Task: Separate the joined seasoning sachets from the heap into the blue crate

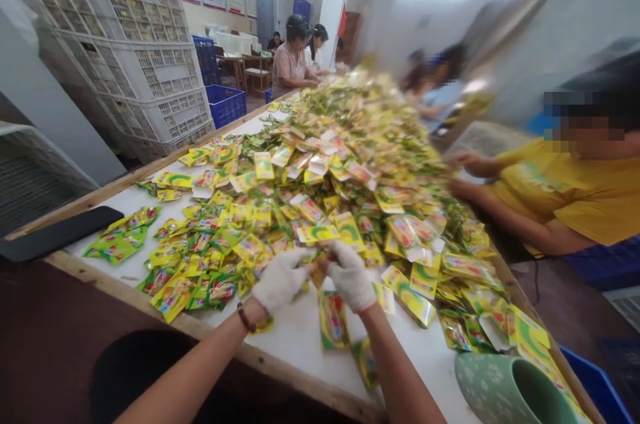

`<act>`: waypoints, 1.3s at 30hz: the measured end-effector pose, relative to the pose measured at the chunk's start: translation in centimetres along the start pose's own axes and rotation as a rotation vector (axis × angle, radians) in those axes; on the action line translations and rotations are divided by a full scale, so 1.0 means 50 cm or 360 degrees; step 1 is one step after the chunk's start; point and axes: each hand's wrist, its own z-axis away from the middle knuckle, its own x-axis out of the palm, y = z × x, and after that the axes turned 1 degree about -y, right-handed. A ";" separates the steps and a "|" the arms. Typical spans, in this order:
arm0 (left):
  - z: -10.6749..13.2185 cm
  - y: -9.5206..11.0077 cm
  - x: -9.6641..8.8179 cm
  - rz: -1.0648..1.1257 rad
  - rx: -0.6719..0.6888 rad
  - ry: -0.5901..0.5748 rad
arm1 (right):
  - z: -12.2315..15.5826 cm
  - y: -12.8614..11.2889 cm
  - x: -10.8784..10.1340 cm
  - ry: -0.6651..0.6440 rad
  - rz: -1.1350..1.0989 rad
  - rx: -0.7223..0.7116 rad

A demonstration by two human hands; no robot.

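Observation:
Both my hands wear white knit gloves. My left hand [280, 279] and my right hand [351, 275] meet just above the near edge of the table [300, 334], fingers pinched together on a small yellow sachet [318, 272] between them. A huge heap of yellow-green sachets [345, 177] covers the white tabletop right beyond my fingers. A few loose sachets [333, 321] lie on the bare white surface under my wrists. A dark bead bracelet is on my left wrist.
A green ceramic cup [505, 387] stands at the near right corner. A black phone-like slab [55, 232] lies on the left rim. Stacked white crates [135, 57] and blue crates [225, 104] stand left. A person in a yellow shirt [565, 194] works at the right side; others sit at the far end.

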 end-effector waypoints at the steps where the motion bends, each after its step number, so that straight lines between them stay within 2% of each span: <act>1: 0.003 -0.002 0.010 0.0240 -0.0137 0.0060 | 0.003 0.002 0.002 0.0084 -0.0016 0.0050; 3: 0.011 -0.007 0.024 0.0699 -0.0384 0.0131 | 0.010 0.005 0.005 0.0141 -0.0059 0.0160; 5: 0.019 -0.011 0.032 0.1015 -0.0561 0.0177 | 0.015 0.008 0.006 0.0115 -0.0160 0.0240; 8: 0.024 -0.018 0.035 0.1174 -0.0681 0.0324 | 0.017 0.006 0.001 0.0131 -0.0329 0.0373; 11: 0.021 -0.028 0.034 0.1150 -0.0679 0.0460 | 0.016 -0.003 -0.005 0.0099 -0.0474 0.0485; 14: 0.022 -0.033 0.035 0.1125 -0.0652 0.0437 | 0.016 -0.014 -0.005 0.0067 -0.0556 0.0474; 20: 0.019 -0.029 0.046 0.1314 -0.0632 0.0504 | 0.019 -0.016 0.031 0.0169 -0.0791 0.0673; 23: 0.018 -0.028 0.051 0.1350 -0.0545 0.0564 | 0.023 -0.011 0.050 0.0256 -0.0719 0.0534; 26: 0.021 -0.026 0.047 0.1334 -0.0600 0.0595 | 0.025 -0.006 0.052 0.0217 -0.0599 0.0405; 29: 0.024 -0.028 0.041 0.1248 -0.0609 0.0545 | 0.025 -0.003 0.044 0.0139 -0.0531 0.0351; 31: 0.024 -0.033 0.039 0.1149 -0.0559 0.0484 | 0.023 -0.002 0.039 0.0187 -0.0541 0.0334; 34: 0.015 -0.037 0.038 0.0980 -0.0417 0.0296 | 0.020 -0.003 0.031 0.0140 -0.0774 0.0314; 35: 0.008 -0.034 0.037 0.0856 -0.0328 0.0218 | 0.019 -0.004 0.027 0.0070 -0.0887 0.0324; 37: -0.013 -0.023 0.033 0.0396 -0.0090 0.0145 | 0.016 -0.003 0.014 -0.0009 -0.1043 0.0389; 39: -0.046 -0.006 0.029 -0.0259 0.0144 0.0199 | 0.013 0.001 -0.003 0.0106 -0.1053 0.0475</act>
